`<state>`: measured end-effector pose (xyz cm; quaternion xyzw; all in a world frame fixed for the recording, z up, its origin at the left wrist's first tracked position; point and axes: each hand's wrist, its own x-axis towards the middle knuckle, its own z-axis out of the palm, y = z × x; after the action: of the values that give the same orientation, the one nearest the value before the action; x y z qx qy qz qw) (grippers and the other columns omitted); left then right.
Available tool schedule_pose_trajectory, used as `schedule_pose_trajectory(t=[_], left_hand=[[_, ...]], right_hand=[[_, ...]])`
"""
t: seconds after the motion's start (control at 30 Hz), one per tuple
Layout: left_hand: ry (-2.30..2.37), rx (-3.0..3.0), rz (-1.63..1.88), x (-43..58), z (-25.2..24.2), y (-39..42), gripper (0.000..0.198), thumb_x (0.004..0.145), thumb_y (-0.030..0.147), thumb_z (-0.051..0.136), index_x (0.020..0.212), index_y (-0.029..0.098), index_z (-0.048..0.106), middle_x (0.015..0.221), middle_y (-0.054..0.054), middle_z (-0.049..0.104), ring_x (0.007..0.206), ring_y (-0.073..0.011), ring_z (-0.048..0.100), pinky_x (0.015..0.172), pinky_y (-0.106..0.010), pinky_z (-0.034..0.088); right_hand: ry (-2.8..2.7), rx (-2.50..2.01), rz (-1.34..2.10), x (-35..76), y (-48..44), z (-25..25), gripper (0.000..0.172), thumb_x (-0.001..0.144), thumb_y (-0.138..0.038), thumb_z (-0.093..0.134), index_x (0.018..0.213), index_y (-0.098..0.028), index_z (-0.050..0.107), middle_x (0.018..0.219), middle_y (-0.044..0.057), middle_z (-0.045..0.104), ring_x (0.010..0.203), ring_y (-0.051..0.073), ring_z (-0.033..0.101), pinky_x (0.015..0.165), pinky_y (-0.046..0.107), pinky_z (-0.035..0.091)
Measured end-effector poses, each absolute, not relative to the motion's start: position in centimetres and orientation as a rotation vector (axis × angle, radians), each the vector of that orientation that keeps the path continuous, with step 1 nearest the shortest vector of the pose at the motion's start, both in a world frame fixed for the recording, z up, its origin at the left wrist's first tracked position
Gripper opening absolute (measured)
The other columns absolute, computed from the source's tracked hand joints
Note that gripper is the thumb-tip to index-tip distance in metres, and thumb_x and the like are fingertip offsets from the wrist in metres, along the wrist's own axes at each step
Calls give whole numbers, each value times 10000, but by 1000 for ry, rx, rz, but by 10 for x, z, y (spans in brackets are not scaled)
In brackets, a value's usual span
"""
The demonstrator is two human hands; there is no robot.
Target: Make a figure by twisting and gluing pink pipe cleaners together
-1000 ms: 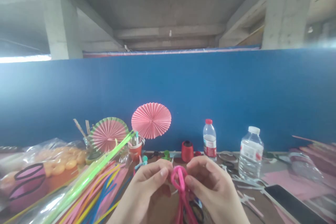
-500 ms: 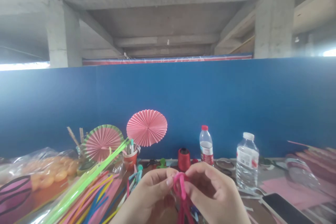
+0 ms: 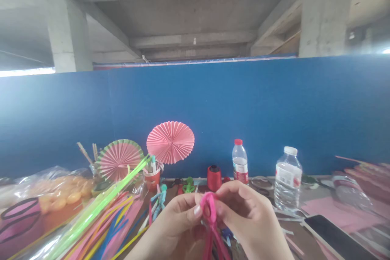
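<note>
Between my two hands a bright pink pipe cleaner [image 3: 212, 210] is bent into a loop, its ends hanging down toward the table. My left hand [image 3: 178, 221] pinches the loop's left side with thumb and forefinger. From the right, my right hand [image 3: 248, 215] grips the same loop with thumb and fingertips; those tips are partly hidden behind it. A bundle of coloured pipe cleaners [image 3: 114, 227], in blue, yellow, orange and pink, lies to the left of my left hand, with long bright green ones [image 3: 100, 207] across it.
Behind my hands stand a red thread spool [image 3: 214, 178], a red-capped bottle [image 3: 240, 162] and a white-capped bottle [image 3: 288, 183]. A phone [image 3: 336, 237] lies at right. Pink pleated paper fans [image 3: 170, 142] rise before the blue partition [image 3: 258, 101]. A bag of orange balls [image 3: 65, 191] sits at left.
The view has tilted down slightly, so the table items sit higher in the picture. The pink loop has turned a little and looks rounder; both hands keep their hold.
</note>
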<state>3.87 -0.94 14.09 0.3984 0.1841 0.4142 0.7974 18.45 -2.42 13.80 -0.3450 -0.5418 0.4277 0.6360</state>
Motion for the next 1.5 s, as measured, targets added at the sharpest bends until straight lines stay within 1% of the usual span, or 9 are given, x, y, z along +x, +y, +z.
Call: schedule_pose_trajectory(t=[0.13, 0.3, 0.57, 0.77, 0.93, 1.13, 1.2, 1.4, 1.5], left_hand=[[428, 829, 883, 38, 141, -11, 102, 690, 172, 720, 773, 117, 692, 752, -55, 673, 738, -145, 625, 736, -242, 427], [406, 837, 881, 39, 139, -10, 116, 682, 187, 727, 770, 123, 688, 766, -65, 673, 748, -165, 623, 745, -269, 422], [314, 852, 848, 39, 139, -8, 71, 721, 144, 681, 785, 114, 689, 720, -52, 649, 700, -134, 608, 762, -255, 409], [274, 904, 856, 41, 138, -8, 103, 791, 129, 586, 726, 120, 665, 687, -63, 645, 700, -166, 617, 746, -290, 425], [243, 897, 920, 41, 138, -8, 136, 823, 139, 542, 730, 126, 641, 733, -67, 650, 759, -179, 619, 756, -296, 427], [158, 937, 947, 43, 138, -5, 177, 852, 113, 483, 731, 140, 608, 733, -51, 643, 696, -152, 618, 724, -270, 428], [139, 975, 923, 44, 138, -5, 204, 873, 117, 437, 758, 141, 604, 734, -54, 651, 687, -161, 630, 719, -282, 436], [102, 1001, 874, 44, 136, -6, 280, 920, 127, 309, 882, 166, 584, 763, -60, 677, 645, -157, 650, 701, -306, 455], [127, 1014, 846, 41, 135, -5, 248, 924, 154, 322, 945, 164, 569, 777, -83, 687, 633, -165, 656, 689, -325, 464]], right_hand=[[-1224, -800, 993, 184, -25, 139, 147, 644, -259, 732, 678, -173, 618, 557, -22, 610, 504, 94, 562, 501, 182, 452], [-1232, -814, 1024, 186, -25, 140, 139, 638, -245, 731, 685, -173, 622, 566, -15, 617, 512, 98, 559, 505, 192, 451], [-1245, -833, 991, 184, -26, 142, 143, 664, -291, 708, 670, -180, 619, 562, -14, 608, 510, 97, 549, 510, 204, 451], [-1261, -833, 1017, 187, -24, 140, 137, 649, -257, 730, 682, -178, 622, 581, -4, 624, 535, 111, 565, 530, 220, 463], [-1178, -640, 1275, 190, -18, 139, 201, 694, -326, 711, 732, -157, 609, 588, -11, 614, 515, 80, 540, 511, 194, 441], [-1073, -611, 1704, 196, -9, 136, 229, 729, -323, 680, 668, -130, 573, 475, -41, 542, 332, 16, 380, 303, 117, 254], [-1063, -587, 1806, 197, -7, 134, 208, 742, -311, 663, 678, -138, 565, 460, -39, 544, 307, 21, 371, 272, 115, 235], [-1062, -385, 1953, 196, -5, 128, 216, 803, -310, 602, 735, -106, 577, 509, 3, 599, 342, 42, 489, 314, 116, 365], [-1048, -316, 1955, 195, -4, 127, 218, 792, -296, 626, 714, -100, 568, 554, 21, 624, 384, 53, 542, 353, 122, 407]])
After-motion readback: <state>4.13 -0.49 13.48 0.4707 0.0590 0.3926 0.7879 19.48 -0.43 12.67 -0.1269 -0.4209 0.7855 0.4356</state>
